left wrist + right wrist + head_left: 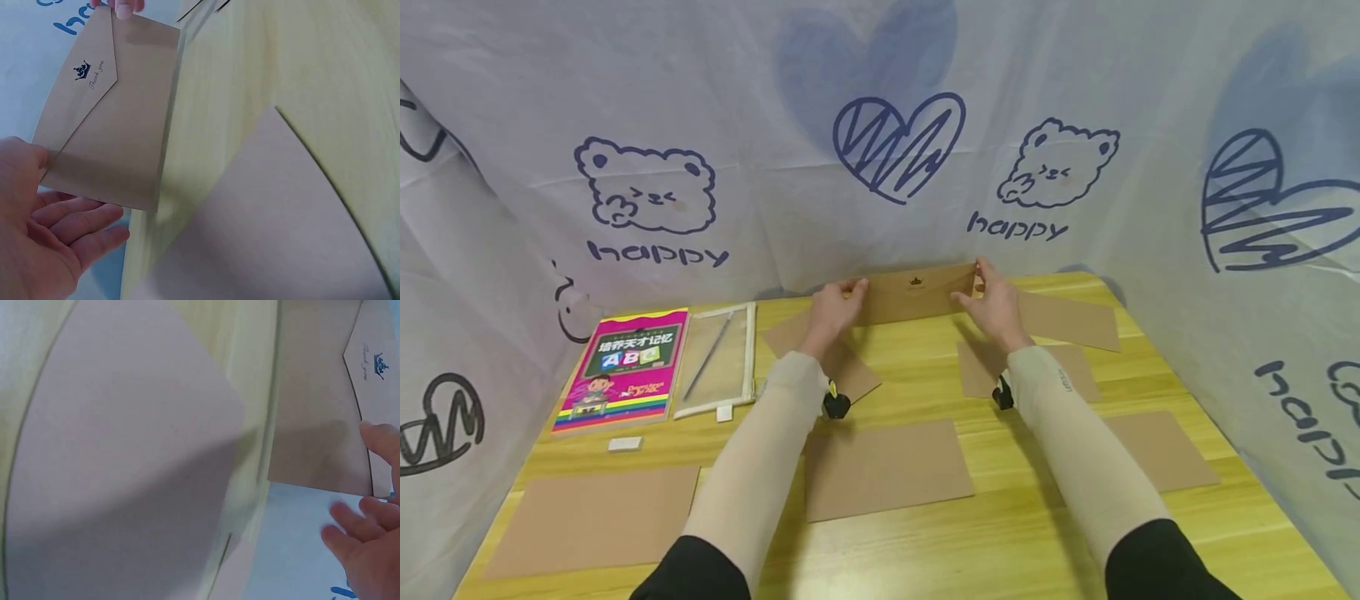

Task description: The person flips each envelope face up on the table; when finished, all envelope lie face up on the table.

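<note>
A brown kraft envelope [916,300] with a crown and "Thank you" printed on its flap is held upright on its long side at the back of the table. My left hand [833,315] pinches its left end, thumb on the flap side, the other fingers loosely curled, as the left wrist view shows. At the opposite end my right hand [997,312] pinches the corner between thumb and fingers. The flap [87,87] lies folded down over the front. Whether the bottom edge touches the table, I cannot tell.
Several more brown envelopes lie flat around the table, one in the front middle [887,471] and one front left [595,521]. At left are a pink ABC book [632,367], a clear zip pouch [718,358] with a pencil, and an eraser [625,444]. A printed curtain [760,200] hangs behind.
</note>
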Available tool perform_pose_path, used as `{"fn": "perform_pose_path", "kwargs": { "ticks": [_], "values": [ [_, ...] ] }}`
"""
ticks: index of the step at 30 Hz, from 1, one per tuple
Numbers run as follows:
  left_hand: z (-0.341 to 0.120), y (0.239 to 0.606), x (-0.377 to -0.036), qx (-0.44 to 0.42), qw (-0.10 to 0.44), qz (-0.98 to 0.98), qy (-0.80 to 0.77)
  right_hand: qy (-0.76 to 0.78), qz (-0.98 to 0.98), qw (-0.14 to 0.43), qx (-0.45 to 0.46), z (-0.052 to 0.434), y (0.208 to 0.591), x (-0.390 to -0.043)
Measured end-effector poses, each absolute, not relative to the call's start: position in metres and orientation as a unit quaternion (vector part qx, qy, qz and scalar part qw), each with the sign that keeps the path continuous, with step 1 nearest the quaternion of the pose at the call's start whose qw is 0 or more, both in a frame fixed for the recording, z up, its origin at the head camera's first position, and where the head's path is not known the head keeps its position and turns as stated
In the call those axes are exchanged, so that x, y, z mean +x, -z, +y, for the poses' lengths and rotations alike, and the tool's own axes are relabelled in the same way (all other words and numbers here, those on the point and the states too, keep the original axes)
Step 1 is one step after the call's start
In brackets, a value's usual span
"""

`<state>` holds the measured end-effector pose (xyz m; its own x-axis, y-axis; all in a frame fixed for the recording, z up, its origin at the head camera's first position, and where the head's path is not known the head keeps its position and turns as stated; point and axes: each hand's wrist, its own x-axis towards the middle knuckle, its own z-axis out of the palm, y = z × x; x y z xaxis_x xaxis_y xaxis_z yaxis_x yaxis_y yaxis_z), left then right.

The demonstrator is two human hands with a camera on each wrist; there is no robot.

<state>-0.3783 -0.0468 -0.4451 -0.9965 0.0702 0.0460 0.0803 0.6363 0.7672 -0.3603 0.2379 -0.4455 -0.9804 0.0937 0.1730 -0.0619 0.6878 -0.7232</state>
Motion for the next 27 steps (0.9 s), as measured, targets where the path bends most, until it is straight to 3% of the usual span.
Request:
{"fn": "perform_pose_path", "kwargs": {
  "ticks": [13,20,27],
  "values": [
    [-0.045,0.460,-0.382,-0.044,0.027,-0.904,0.423,-0.412,-0.908,0.074,-0.003,0.236,0.456,-0.364],
    [-0.043,0.461,-0.380,-0.101,0.004,-0.908,0.406,-0.372,-0.927,0.045,0.011,0.235,0.458,-0.366],
    [-0.040,0.465,-0.378,-0.104,-0.012,-0.930,0.354,-0.360,-0.932,0.020,0.027,0.231,0.460,-0.364]
  ]
}}
